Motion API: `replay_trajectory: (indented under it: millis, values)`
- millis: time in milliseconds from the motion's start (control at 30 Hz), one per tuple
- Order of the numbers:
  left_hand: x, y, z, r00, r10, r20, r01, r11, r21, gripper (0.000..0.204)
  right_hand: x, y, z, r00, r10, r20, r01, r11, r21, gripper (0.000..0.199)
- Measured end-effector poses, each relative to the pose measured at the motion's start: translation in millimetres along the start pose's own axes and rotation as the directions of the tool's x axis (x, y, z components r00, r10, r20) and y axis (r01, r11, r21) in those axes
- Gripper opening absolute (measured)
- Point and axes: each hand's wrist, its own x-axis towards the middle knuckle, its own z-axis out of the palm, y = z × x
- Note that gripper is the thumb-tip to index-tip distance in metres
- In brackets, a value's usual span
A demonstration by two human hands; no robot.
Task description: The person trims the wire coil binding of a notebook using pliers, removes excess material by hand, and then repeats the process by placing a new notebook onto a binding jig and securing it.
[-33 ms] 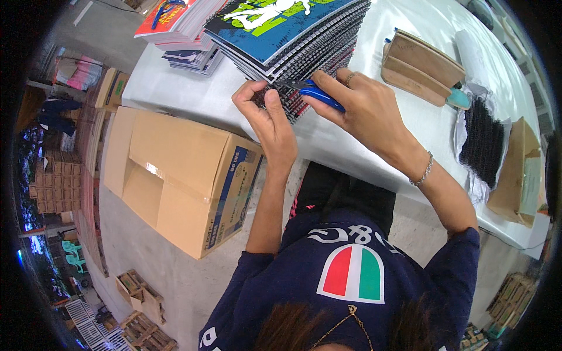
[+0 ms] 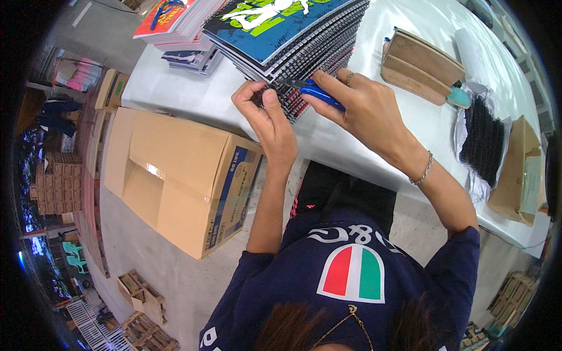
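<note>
A tall stack of spiral notebooks [image 2: 263,29], with a blue, black and green cover on top, stands at the table's near edge. Its wire-bound sides face me. My right hand [image 2: 363,105] is closed around blue-handled pliers [image 2: 319,93], whose metal jaws meet the wire binding at the near corner. At that same corner, my left hand [image 2: 269,120] has its thumb and forefinger drawn together at the end of a notebook's binding, the other fingers curled. Exactly what lies between those fingertips is too small to see.
A large cardboard box [image 2: 170,158] stands left of me below the white table [image 2: 175,90]. Red-covered books [image 2: 175,32] are stacked at the back left. On the right are a brown cardboard holder [image 2: 418,67], black binding coils [image 2: 483,140] and an open carton [image 2: 518,175].
</note>
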Motion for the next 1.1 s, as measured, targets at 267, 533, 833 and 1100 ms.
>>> replay_trajectory:
  millis: [267,533,833,1100]
  values:
    - [-0.3,2.3,3.2,0.994,-0.078,-0.078,0.072,0.995,-0.075,0.030,-7.2,0.8,2.6,0.997,-0.024,-0.069,0.020,0.998,-0.055,0.037]
    - [-5.2,5.9,4.5,0.992,-0.127,0.018,0.128,0.969,-0.209,0.030,-4.0,1.7,11.6,0.998,-0.049,-0.041,0.046,0.997,-0.059,0.035]
    - [-4.8,2.1,6.5,0.987,-0.161,-0.024,0.155,0.974,-0.167,0.033,-14.7,2.4,8.4,1.000,0.019,-0.017,-0.019,1.000,-0.002,0.038]
    - [-7.7,6.4,6.5,0.981,-0.195,0.016,0.195,0.962,-0.192,0.037,-8.6,-0.1,18.1,0.998,-0.025,-0.051,0.024,1.000,-0.015,0.036]
